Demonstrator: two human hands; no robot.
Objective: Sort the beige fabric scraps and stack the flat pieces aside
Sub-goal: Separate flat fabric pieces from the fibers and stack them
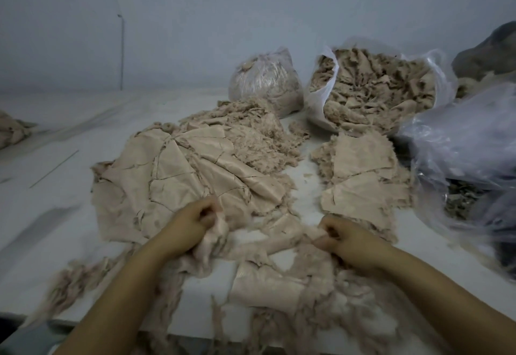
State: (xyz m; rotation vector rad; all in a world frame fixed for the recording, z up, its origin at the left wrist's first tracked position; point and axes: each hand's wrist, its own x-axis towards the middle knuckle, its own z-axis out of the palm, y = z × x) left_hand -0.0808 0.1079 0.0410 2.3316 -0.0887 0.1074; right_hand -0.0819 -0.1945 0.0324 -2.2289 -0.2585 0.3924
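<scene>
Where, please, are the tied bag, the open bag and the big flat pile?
tied bag (265, 83), head view, its bulging side.
open bag (321, 94), head view, its white rim.
big flat pile (167, 175), head view, its top piece.

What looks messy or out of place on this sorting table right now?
Frayed fluff has strayed to the near left of the table, away from the flat stack. The open bag leans over, its scraps bulging out of the mouth. Nothing looks damaged.

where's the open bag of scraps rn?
In the head view the open bag of scraps stands at the far right of the table, right of the tied bag and behind the smaller stack of flat pieces.
</scene>
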